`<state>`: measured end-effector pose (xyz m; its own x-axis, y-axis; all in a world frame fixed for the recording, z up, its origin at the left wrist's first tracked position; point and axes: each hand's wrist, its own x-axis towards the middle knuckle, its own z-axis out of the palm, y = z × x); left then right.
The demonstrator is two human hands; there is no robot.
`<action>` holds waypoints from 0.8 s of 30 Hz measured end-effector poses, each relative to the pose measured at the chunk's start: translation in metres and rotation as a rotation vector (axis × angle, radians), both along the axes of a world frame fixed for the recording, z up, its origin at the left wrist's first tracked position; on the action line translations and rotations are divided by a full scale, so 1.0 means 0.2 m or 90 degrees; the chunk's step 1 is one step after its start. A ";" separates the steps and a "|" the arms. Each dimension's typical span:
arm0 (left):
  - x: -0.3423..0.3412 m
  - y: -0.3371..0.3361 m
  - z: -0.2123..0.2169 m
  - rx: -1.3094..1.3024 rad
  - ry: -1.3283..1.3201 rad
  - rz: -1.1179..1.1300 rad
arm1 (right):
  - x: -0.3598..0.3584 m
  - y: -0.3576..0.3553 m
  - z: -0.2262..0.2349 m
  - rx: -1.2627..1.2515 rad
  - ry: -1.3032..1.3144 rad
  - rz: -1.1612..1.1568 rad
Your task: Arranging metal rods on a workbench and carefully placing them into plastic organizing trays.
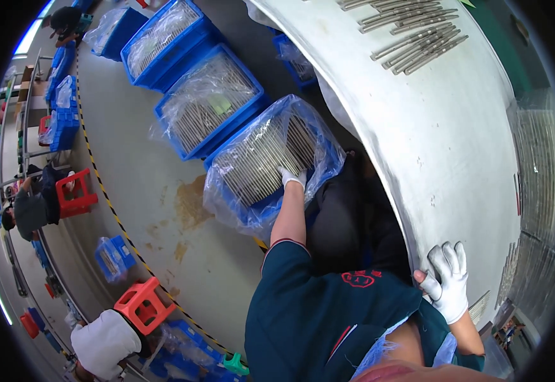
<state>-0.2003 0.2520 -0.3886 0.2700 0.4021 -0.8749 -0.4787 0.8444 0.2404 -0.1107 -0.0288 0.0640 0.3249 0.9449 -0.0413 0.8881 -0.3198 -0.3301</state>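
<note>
Both our white-gloved hands are at work: one in a crate, one on the table.

Our left hand (291, 177) closes on thin grey metal rods (258, 162) in the plastic-lined blue crate (330, 167) at frame centre; our right hand (450, 280) lies open on the pale curved metal table's edge (417, 248), lower right.

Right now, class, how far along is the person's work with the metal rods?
Done: one batch of rods lies on the white table. In hand: the left hand reaches into the plastic-lined blue crate on the floor; the right hand rests on the table edge. Left: this crate and two crates beyond look full.
</note>
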 end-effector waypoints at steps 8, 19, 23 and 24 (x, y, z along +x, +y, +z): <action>0.36 -0.01 0.12 0.020 0.335 -0.525 | 0.02 -0.01 0.00 -0.024 0.012 -0.032; 0.52 -0.08 0.23 0.165 0.936 -0.589 | 0.03 0.04 -0.01 0.012 -0.018 -0.004; 0.44 -0.03 0.16 0.192 0.936 -0.585 | 0.03 0.03 -0.03 0.027 -0.035 0.001; 0.43 -0.03 0.14 0.187 0.905 -0.609 | 0.03 0.03 -0.03 0.026 -0.038 -0.004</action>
<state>-0.1138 0.2468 -0.3596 -0.3641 0.7486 -0.5541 0.8258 0.5347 0.1796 -0.1046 -0.0233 0.0573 0.3311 0.9434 0.0169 0.9049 -0.3124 -0.2890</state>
